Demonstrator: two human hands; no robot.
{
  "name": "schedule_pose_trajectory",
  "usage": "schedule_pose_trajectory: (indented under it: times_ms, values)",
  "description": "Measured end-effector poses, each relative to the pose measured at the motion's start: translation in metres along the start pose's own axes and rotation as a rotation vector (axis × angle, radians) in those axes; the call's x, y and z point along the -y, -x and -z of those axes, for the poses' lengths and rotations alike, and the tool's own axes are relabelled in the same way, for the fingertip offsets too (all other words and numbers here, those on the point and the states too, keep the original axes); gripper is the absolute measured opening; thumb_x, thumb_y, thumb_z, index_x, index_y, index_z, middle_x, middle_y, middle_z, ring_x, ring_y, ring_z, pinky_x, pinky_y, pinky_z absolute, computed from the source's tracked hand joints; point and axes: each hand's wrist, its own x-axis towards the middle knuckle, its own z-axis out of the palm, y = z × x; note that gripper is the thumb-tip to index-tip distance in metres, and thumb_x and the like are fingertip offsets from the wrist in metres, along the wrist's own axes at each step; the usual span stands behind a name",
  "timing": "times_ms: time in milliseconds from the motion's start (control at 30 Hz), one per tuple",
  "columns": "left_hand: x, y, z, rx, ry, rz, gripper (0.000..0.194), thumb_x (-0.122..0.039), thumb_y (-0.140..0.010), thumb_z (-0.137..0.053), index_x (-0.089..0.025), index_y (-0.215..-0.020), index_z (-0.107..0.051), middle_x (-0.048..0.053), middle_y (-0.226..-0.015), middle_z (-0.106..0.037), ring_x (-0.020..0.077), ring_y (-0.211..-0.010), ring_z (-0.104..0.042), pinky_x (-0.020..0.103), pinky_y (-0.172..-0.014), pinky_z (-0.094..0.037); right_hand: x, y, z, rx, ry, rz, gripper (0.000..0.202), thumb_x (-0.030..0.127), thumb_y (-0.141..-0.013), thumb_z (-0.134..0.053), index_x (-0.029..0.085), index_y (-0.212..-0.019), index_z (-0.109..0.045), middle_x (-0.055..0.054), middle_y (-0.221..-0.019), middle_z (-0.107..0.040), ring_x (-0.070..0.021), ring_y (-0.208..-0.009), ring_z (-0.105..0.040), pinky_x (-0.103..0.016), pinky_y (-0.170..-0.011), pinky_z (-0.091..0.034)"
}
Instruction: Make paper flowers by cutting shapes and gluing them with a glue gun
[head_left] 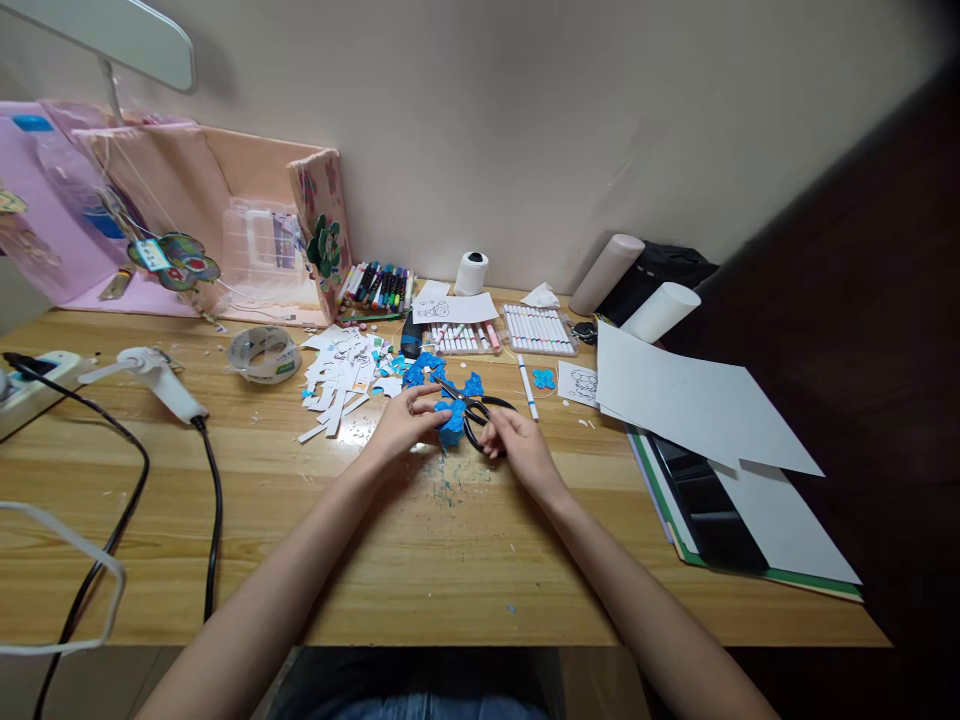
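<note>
My left hand (405, 422) pinches a piece of blue paper (451, 424) over the middle of the table. In my right hand (517, 445) are black-handled scissors (480, 407), its fingers wrapped round the loops. The blades point up and left, close to the top of the blue piece; whether they touch it I cannot tell. Beyond the hands lie crumpled blue scraps (424, 370). A blue flower-shaped cutout (543, 379) rests to the right, past a white marker (527, 387). Tiny blue bits are scattered on the wood below the hands.
White paper scraps (337, 375) and a tape roll (263, 355) lie left. Marker sets (540, 330) and a white thread spool (472, 273) stand at the back. Large white sheets (697, 390) overlap folders on the right. A glue gun (161, 385) trails a black cord on the left.
</note>
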Motion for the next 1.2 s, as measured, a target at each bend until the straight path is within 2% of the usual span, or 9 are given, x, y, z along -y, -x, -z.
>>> schedule_pose_trajectory:
  times_ms: [100, 233, 333, 467, 600, 700, 967, 1067, 1200]
  values:
    - [0.002, -0.001, -0.003, -0.017, 0.106, -0.006, 0.062, -0.028, -0.057, -0.079, -0.012, -0.111, -0.054, 0.001, -0.070, -0.066, 0.0126, -0.059, -0.062, 0.025, -0.059, -0.049, -0.001, 0.011, -0.020, 0.123, 0.039, -0.003, 0.028, 0.044, -0.075, -0.061, 0.017, -0.081, -0.059, -0.001, -0.071, -0.061, -0.0105, -0.055, -0.053, -0.021, -0.049, -0.043]
    - [0.005, 0.002, -0.011, -0.056, 0.205, -0.008, 0.059, -0.027, -0.053, -0.082, -0.013, -0.105, -0.057, 0.001, -0.074, -0.068, 0.0130, -0.064, -0.064, 0.025, -0.063, -0.050, 0.001, 0.016, -0.040, 0.023, 0.069, 0.069, 0.033, 0.039, -0.067, -0.071, 0.018, -0.090, -0.060, -0.001, -0.077, -0.062, -0.0128, -0.064, -0.054, -0.023, -0.057, -0.045]
    - [0.004, 0.008, -0.019, -0.076, 0.217, 0.004, 0.055, -0.028, -0.052, -0.082, -0.013, -0.101, -0.060, 0.003, -0.077, -0.070, 0.0142, -0.068, -0.065, 0.025, -0.066, -0.051, 0.003, 0.014, -0.044, -0.037, 0.037, 0.078, 0.031, 0.038, -0.069, -0.069, 0.016, -0.091, -0.063, -0.003, -0.079, -0.065, -0.0148, -0.067, -0.056, -0.026, -0.063, -0.046]
    - [-0.001, 0.014, -0.024, -0.085, 0.174, -0.011, 0.055, -0.030, -0.052, -0.082, -0.012, -0.099, -0.060, 0.005, -0.076, -0.071, 0.0161, -0.069, -0.065, 0.025, -0.063, -0.051, 0.005, 0.014, -0.042, -0.062, 0.000, 0.051, 0.023, 0.038, -0.074, -0.062, 0.016, -0.081, -0.067, -0.003, -0.074, -0.067, -0.0167, -0.066, -0.058, -0.027, -0.061, -0.046]
    - [-0.001, 0.014, -0.024, -0.102, 0.194, 0.006, 0.057, -0.031, -0.053, -0.081, -0.013, -0.102, -0.057, 0.006, -0.081, -0.070, 0.0152, -0.061, -0.064, 0.024, -0.052, -0.049, 0.006, 0.016, -0.040, -0.045, -0.021, 0.034, 0.023, 0.039, -0.074, -0.062, 0.016, -0.071, -0.066, -0.003, -0.069, -0.067, -0.0173, -0.064, -0.060, -0.026, -0.056, -0.045]
    - [0.001, 0.012, -0.023, -0.127, 0.219, 0.028, 0.059, -0.030, -0.052, -0.082, -0.013, -0.102, -0.055, 0.006, -0.080, -0.069, 0.0139, -0.058, -0.063, 0.023, -0.050, -0.049, 0.005, 0.014, -0.038, -0.011, -0.039, 0.004, 0.024, 0.040, -0.073, -0.063, 0.016, -0.067, -0.064, -0.004, -0.067, -0.067, -0.0147, -0.057, -0.058, -0.024, -0.051, -0.043]
    - [-0.008, 0.008, -0.012, -0.295, 0.159, -0.094, 0.059, -0.037, -0.052, -0.080, -0.013, -0.100, -0.055, -0.004, -0.063, -0.061, 0.0088, -0.053, -0.054, 0.020, -0.051, -0.043, 0.003, 0.011, -0.027, 0.014, 0.003, -0.010, 0.029, 0.043, -0.077, -0.059, 0.015, -0.074, -0.065, -0.004, -0.068, -0.066, -0.0093, -0.049, -0.050, -0.021, -0.046, -0.041]
    - [-0.011, 0.007, -0.009, -0.352, 0.092, -0.114, 0.058, -0.039, -0.051, -0.081, -0.012, -0.098, -0.058, -0.004, -0.060, -0.059, 0.0084, -0.055, -0.054, 0.019, -0.054, -0.041, 0.005, 0.009, -0.020, -0.085, -0.013, 0.070, 0.032, 0.045, -0.082, -0.051, 0.016, -0.079, -0.063, -0.004, -0.071, -0.065, -0.0106, -0.053, -0.052, -0.022, -0.049, -0.041]
    - [-0.006, 0.009, -0.015, -0.291, 0.094, -0.090, 0.061, -0.040, -0.050, -0.080, -0.012, -0.098, -0.056, -0.003, -0.060, -0.060, 0.0104, -0.055, -0.056, 0.021, -0.054, -0.043, 0.013, 0.012, -0.016, -0.239, 0.145, 0.306, 0.022, 0.039, -0.083, -0.055, 0.020, -0.087, -0.065, -0.004, -0.084, -0.065, -0.0158, -0.073, -0.058, -0.026, -0.063, -0.045]
